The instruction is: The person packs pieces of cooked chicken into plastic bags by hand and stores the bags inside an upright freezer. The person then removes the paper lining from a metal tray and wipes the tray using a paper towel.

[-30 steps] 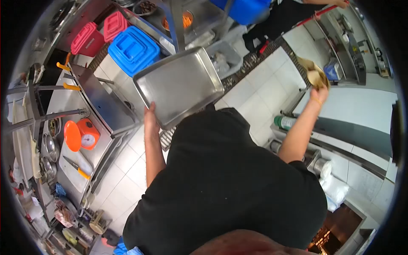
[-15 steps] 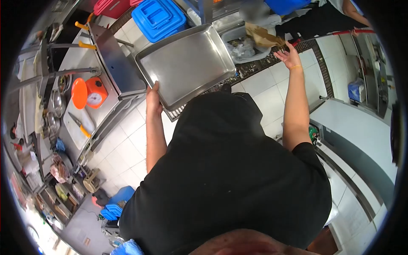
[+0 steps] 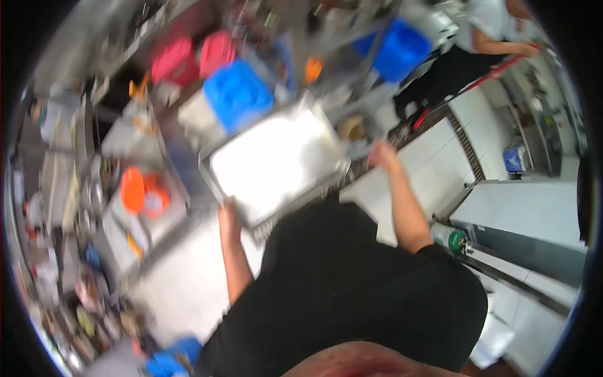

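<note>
A shallow rectangular metal tray (image 3: 276, 166) is held out in front of me, its inside washed out by bright glare. My left hand (image 3: 229, 215) grips its near left corner, with the thumb over the rim. To the right of the tray, apart from it, my right hand (image 3: 382, 155) is raised near a grey tub (image 3: 358, 148) that has a brown piece (image 3: 352, 128) in it. Motion blur smears the right fingers, so their shape is unclear.
On the left, an orange scale (image 3: 154, 200) and an orange-handled knife (image 3: 134, 245) lie on a worktop. Blue lidded bin (image 3: 237, 94) and pink bins (image 3: 174, 61) stand beyond the tray. Another person (image 3: 496, 31) holds a red pole at upper right.
My view has tilted, so the scene sits lower and is blurred. My right hand has moved left toward the tray; the left keeps its grip. The other person shows more fully.
</note>
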Available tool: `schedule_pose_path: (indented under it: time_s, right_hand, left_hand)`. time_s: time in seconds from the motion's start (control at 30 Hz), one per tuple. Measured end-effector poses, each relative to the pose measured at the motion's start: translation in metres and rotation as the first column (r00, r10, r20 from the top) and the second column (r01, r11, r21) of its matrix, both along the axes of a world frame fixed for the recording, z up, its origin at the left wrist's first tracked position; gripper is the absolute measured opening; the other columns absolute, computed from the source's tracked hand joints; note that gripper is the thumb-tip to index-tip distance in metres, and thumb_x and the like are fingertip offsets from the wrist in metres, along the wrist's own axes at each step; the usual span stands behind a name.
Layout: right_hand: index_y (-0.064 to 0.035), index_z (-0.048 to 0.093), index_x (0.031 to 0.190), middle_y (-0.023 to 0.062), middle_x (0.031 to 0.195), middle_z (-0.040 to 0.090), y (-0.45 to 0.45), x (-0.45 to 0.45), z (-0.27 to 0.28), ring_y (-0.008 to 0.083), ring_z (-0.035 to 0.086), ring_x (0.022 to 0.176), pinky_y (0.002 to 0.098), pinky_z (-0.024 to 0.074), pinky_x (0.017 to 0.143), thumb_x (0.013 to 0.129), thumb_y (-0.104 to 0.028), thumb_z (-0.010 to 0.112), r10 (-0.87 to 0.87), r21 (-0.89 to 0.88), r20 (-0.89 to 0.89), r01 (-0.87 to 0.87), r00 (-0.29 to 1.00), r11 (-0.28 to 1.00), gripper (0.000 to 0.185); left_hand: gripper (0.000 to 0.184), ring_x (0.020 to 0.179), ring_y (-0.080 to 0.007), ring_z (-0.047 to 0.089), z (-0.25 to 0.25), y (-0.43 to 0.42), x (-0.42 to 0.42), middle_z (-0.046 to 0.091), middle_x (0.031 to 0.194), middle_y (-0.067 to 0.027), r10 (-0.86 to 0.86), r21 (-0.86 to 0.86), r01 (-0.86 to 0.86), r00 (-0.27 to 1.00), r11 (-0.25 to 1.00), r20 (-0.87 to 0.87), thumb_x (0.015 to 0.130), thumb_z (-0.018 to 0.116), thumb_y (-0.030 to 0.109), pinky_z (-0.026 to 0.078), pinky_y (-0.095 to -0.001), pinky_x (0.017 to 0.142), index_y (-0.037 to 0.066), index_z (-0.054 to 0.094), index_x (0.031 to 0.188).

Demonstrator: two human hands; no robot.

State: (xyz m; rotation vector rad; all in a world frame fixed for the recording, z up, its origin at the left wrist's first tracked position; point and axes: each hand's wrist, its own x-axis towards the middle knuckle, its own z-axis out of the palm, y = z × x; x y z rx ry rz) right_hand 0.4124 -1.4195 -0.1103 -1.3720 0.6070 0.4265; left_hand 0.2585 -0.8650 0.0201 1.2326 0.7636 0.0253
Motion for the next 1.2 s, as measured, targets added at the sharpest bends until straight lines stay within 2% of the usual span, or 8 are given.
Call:
schedule_pose_path:
  time_s: [0.07, 0.13, 0.3, 0.43, 0.53, 0.83, 0.93, 1.2]
  right_hand:
    - [-0.0099, 0.056, 0.121, 0.0134, 0.096, 0.063, 0.022, -0.002, -0.014, 0.0295, 0.063, 0.077, 0.0466, 0.0573, 0.07, 0.094, -0.034, 0.059, -0.25, 0.036, -0.088, 0.254, 0.964, 0.967, 0.036]
    - [-0.0104, 0.056, 0.12, 0.0064, 0.102, 0.061, 0.049, -0.012, 0.036, 0.0234, 0.062, 0.079, 0.0405, 0.0567, 0.065, 0.095, -0.025, 0.057, -0.421, -0.05, 0.045, 0.423, 0.906, 0.905, 0.028]
    - [-0.0101, 0.058, 0.119, 0.0037, 0.099, 0.06, 0.044, 0.029, 0.092, 0.0132, 0.06, 0.077, 0.0286, 0.0534, 0.056, 0.099, -0.013, 0.052, -0.671, 0.029, 0.413, 0.728, 0.615, 0.685, 0.021]
    - [-0.0086, 0.058, 0.12, 0.0013, 0.096, 0.059, 0.029, 0.054, 0.173, 0.0092, 0.058, 0.07, 0.0262, 0.0529, 0.055, 0.097, -0.013, 0.058, -0.654, 0.169, 0.683, 0.8, 0.326, 0.576, 0.023]
    - [-0.0078, 0.057, 0.121, 0.0006, 0.096, 0.06, 0.015, 0.077, 0.233, 0.0074, 0.058, 0.07, 0.0235, 0.0525, 0.054, 0.096, -0.012, 0.058, -0.632, 0.208, 0.74, 0.816, 0.229, 0.539, 0.025]
    - [-0.0044, 0.055, 0.116, 0.0028, 0.09, 0.059, -0.065, 0.189, 0.381, 0.0081, 0.056, 0.067, 0.0224, 0.0486, 0.05, 0.094, -0.009, 0.057, -0.563, 0.418, 0.826, 0.683, -0.011, 0.6, 0.023]
    - [-0.0041, 0.056, 0.117, 0.0039, 0.094, 0.06, -0.102, 0.254, 0.414, 0.0087, 0.057, 0.068, 0.0233, 0.049, 0.051, 0.092, -0.01, 0.058, -0.538, 0.431, 0.843, 0.631, -0.025, 0.645, 0.026]
    - [-0.0072, 0.062, 0.111, 0.0019, 0.094, 0.062, -0.182, 0.498, 0.464, 0.0114, 0.057, 0.068, 0.0273, 0.0509, 0.054, 0.091, -0.02, 0.063, -0.222, 0.039, 0.891, 0.421, 0.395, 0.906, 0.024]
  left_hand:
    - [0.051, 0.114, -0.029, 0.056, -0.001, 0.009, 0.007, 0.057, 0.126, -0.0184, -0.081, 0.18, 0.097, 0.992, 0.979, -0.096, 0.096, 0.054, 0.022, 0.044, -0.0414, 0.1, -0.006, 0.044, 0.138]
    - [0.047, 0.111, -0.0286, 0.057, -0.024, 0.026, 0.002, 0.059, 0.124, -0.0189, -0.108, 0.247, 0.135, 0.987, 0.96, -0.118, 0.096, 0.055, 0.022, 0.044, -0.0408, 0.098, -0.003, 0.048, 0.134]
    - [0.039, 0.106, -0.0372, 0.063, -0.066, 0.061, -0.004, 0.066, 0.114, -0.0239, -0.163, 0.722, 0.425, 0.899, 0.546, -0.406, 0.094, 0.056, 0.027, 0.047, -0.0437, 0.092, -0.004, 0.059, 0.118]
    - [0.034, 0.1, -0.0388, 0.065, -0.075, 0.075, -0.013, 0.066, 0.109, -0.0256, -0.134, 0.704, 0.383, 0.914, 0.598, -0.384, 0.093, 0.056, 0.024, 0.048, -0.0446, 0.088, -0.006, 0.06, 0.111]
    - [0.035, 0.096, -0.0352, 0.065, -0.041, 0.07, -0.009, 0.066, 0.107, -0.0255, -0.121, 0.587, 0.287, 0.945, 0.757, -0.305, 0.094, 0.055, 0.021, 0.048, -0.0431, 0.086, -0.008, 0.058, 0.112]
    - [0.038, 0.099, -0.0315, 0.062, -0.06, 0.043, 0.027, 0.065, 0.112, -0.0226, 0.09, 0.621, 0.058, 0.975, 0.781, -0.205, 0.096, 0.056, 0.022, 0.047, -0.0409, 0.089, -0.011, 0.056, 0.115]
    - [0.036, 0.099, -0.0294, 0.062, -0.075, 0.015, 0.045, 0.066, 0.11, -0.0204, 0.134, 0.519, -0.07, 0.987, 0.852, -0.088, 0.096, 0.056, 0.021, 0.048, -0.04, 0.088, -0.01, 0.057, 0.114]
    - [0.037, 0.096, -0.0285, 0.063, -0.059, -0.121, 0.045, 0.064, 0.106, -0.021, 0.427, 0.36, -0.376, 0.901, 0.854, -0.072, 0.097, 0.055, 0.019, 0.053, -0.0413, 0.08, -0.013, 0.052, 0.116]
